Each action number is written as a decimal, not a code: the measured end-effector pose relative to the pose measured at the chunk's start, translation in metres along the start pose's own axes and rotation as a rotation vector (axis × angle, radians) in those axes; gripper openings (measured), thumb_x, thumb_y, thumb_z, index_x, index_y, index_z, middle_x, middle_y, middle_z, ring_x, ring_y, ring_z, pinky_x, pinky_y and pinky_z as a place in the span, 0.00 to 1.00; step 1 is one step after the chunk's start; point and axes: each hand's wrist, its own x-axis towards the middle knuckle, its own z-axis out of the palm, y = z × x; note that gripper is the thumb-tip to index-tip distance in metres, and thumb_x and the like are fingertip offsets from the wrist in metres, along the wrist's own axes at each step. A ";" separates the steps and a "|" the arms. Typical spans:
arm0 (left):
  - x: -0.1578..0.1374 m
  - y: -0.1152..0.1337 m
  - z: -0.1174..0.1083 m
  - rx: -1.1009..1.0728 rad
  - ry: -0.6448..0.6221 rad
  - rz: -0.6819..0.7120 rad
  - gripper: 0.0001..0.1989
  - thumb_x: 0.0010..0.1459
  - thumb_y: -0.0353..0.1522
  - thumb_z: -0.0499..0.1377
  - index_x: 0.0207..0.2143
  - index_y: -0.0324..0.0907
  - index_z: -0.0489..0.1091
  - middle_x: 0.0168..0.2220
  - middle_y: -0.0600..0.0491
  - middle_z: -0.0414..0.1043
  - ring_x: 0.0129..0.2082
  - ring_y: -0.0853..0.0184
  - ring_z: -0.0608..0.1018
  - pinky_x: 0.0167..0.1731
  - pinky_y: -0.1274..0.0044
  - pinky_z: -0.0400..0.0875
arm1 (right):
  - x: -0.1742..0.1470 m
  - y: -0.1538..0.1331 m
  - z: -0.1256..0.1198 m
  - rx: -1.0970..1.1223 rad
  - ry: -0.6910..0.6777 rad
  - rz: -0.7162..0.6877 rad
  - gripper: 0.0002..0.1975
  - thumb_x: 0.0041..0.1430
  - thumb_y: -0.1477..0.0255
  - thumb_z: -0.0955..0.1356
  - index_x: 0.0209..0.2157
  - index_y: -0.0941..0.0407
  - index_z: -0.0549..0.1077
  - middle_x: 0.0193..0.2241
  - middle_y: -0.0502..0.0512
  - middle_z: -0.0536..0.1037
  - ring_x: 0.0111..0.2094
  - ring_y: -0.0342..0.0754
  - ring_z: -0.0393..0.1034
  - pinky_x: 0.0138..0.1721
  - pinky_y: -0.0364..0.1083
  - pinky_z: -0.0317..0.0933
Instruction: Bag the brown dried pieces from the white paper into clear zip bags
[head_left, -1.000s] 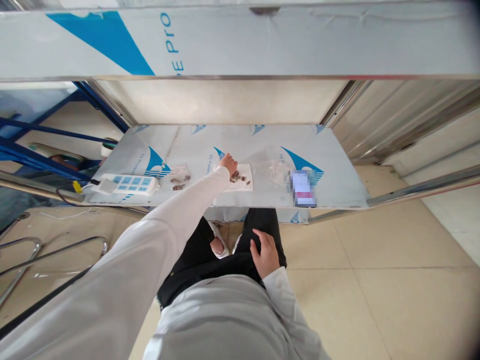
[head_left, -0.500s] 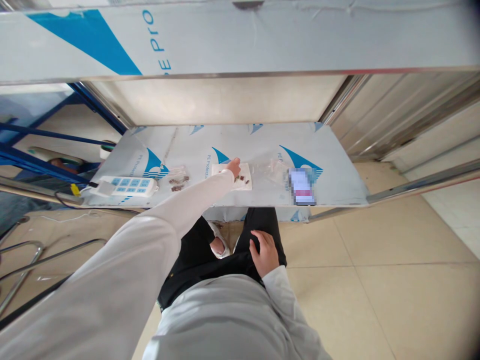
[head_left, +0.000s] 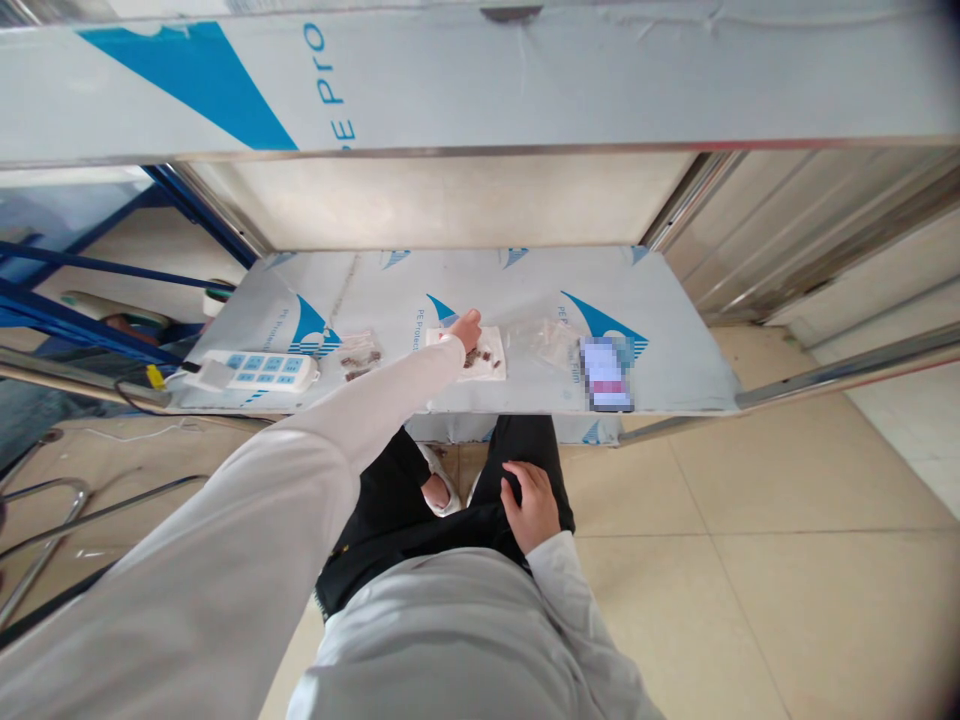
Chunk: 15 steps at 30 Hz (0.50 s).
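Observation:
My left hand [head_left: 469,328] reaches across the shelf with its fingers curled together over a small white sheet [head_left: 491,373]. Whatever its fingertips pinch, if anything, is too small to make out. Several small dark brown pieces [head_left: 486,356] lie loose on the sheet, just below and right of the fingers. On my right thigh rests my right hand [head_left: 531,505], fingers loosely spread and holding nothing. To the left of my sleeve lies a clear plastic bag [head_left: 360,352] with more small brown pieces in or on it.
A crumpled clear bag [head_left: 553,340] and a phone [head_left: 606,374] with a blurred screen lie right of the sheet. A white power strip [head_left: 274,372] with a plug and cable occupies the shelf's left end. An upper ledge [head_left: 525,90] runs across above the shelf.
My left hand has stayed over the sheet, its fingers shifting only slightly among the brown pieces. My right hand has not moved from my thigh.

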 end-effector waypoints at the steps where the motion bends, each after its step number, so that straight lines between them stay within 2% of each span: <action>1: -0.003 -0.001 -0.005 0.025 -0.008 0.021 0.16 0.53 0.33 0.55 0.44 0.47 0.72 0.41 0.43 0.76 0.56 0.50 0.65 0.52 0.57 0.52 | 0.000 0.000 0.000 0.002 0.000 0.006 0.11 0.59 0.74 0.62 0.41 0.56 0.73 0.38 0.59 0.78 0.41 0.54 0.70 0.43 0.55 0.68; 5: -0.023 -0.005 -0.022 0.128 -0.004 0.092 0.18 0.52 0.27 0.53 0.47 0.40 0.69 0.45 0.39 0.73 0.55 0.51 0.64 0.53 0.60 0.50 | -0.001 0.000 0.000 0.017 -0.008 0.033 0.11 0.60 0.72 0.62 0.42 0.56 0.73 0.38 0.59 0.78 0.41 0.54 0.70 0.43 0.55 0.68; 9: -0.054 -0.006 -0.029 0.152 0.050 0.107 0.24 0.51 0.28 0.56 0.53 0.37 0.63 0.48 0.40 0.71 0.52 0.51 0.65 0.51 0.61 0.53 | 0.009 -0.001 -0.005 0.075 -0.021 0.065 0.12 0.60 0.67 0.63 0.43 0.57 0.73 0.38 0.60 0.78 0.40 0.54 0.71 0.44 0.55 0.68; 12: -0.076 -0.001 -0.028 0.065 0.129 0.089 0.28 0.49 0.33 0.60 0.54 0.41 0.61 0.49 0.44 0.71 0.50 0.53 0.67 0.49 0.64 0.56 | 0.040 -0.012 -0.011 0.154 -0.016 0.124 0.15 0.60 0.64 0.64 0.44 0.58 0.73 0.39 0.62 0.78 0.41 0.54 0.72 0.44 0.55 0.67; 15: -0.095 0.010 -0.026 -0.064 0.210 0.054 0.30 0.48 0.35 0.62 0.55 0.43 0.60 0.51 0.47 0.70 0.51 0.55 0.68 0.50 0.66 0.57 | 0.094 -0.034 -0.014 0.290 0.015 0.174 0.21 0.57 0.60 0.66 0.48 0.58 0.71 0.42 0.63 0.78 0.42 0.54 0.73 0.42 0.53 0.68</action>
